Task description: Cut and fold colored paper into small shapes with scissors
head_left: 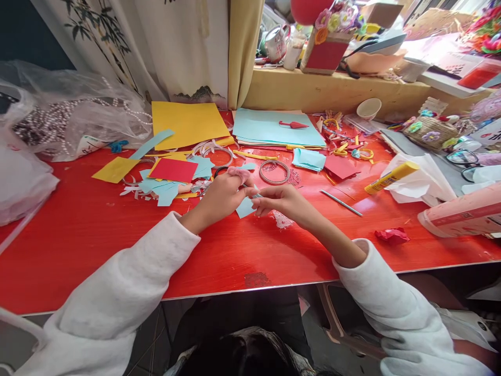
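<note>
Near the middle of the table, my left hand (219, 201) and my right hand (284, 202) meet with fingertips pinched together. Between them is a small light blue paper piece (257, 195), mostly covered by the fingers. Something pink and crumpled (239, 174) shows at the top of my left hand; whether it is gripped or lies behind, I cannot tell. Under the fingertips rests a light blue paper scrap (246, 209). Just beyond the hands lies a roll of tape or ring (274, 172). A dark curved handle shows partly behind my left hand.
Paper cuttings and a red paper square (174, 170) lie left of my hands. Behind are a yellow sheet (190, 122) and a stack of light blue sheets (270, 125). At right are a thin stick (341, 202), a glue stick (391, 177) and a pink bottle (464, 213).
</note>
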The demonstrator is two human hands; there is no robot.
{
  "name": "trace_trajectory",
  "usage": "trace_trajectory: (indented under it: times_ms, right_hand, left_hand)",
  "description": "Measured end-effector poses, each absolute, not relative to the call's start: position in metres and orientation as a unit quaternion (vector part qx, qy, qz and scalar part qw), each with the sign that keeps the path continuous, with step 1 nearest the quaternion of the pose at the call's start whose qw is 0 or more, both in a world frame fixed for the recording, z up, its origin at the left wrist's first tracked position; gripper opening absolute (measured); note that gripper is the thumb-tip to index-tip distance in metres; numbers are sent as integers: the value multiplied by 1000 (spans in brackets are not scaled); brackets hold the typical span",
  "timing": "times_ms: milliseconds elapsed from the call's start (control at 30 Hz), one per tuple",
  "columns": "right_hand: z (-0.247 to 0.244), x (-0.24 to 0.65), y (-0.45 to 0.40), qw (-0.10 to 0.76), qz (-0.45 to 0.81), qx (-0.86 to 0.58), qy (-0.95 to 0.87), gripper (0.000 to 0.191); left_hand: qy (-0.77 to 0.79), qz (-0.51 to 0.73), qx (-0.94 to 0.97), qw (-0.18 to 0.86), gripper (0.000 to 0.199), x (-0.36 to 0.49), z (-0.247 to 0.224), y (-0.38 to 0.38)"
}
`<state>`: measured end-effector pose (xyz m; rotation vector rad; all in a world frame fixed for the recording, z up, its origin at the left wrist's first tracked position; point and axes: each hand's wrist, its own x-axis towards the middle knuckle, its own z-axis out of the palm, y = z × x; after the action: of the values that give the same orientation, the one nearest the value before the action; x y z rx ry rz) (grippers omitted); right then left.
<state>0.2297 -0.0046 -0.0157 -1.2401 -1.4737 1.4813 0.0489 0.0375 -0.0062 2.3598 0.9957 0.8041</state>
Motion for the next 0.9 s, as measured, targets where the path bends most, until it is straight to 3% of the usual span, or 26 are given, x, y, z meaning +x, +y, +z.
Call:
trace_trajectory:
  times_ms: [100,333,533,667,733,900]
  right_hand:
    - [-17,228,-4,337,578,-473,-574,35]
    - [-16,227,-5,334,603,-479,-543,40]
    - [-16,228,-5,320,621,-460,-548,34]
    - [-19,227,-5,405,592,-461,-522,32]
    - [-22,225,-4,448,575,-458,-508,32]
    - [-25,223,-3,440,607,-441,-493,43]
  left_hand:
    - [371,311,847,220,20,49,-7,38]
    - [363,225,878,214,17,50,-9,43]
    - [379,238,877,173,20,50,-8,42]
    - [403,299,823,268,17,52,-6,41]
    - [428,342,765,340,29,53,-8,41]
    - [437,325,746,384,31,54,-12,43]
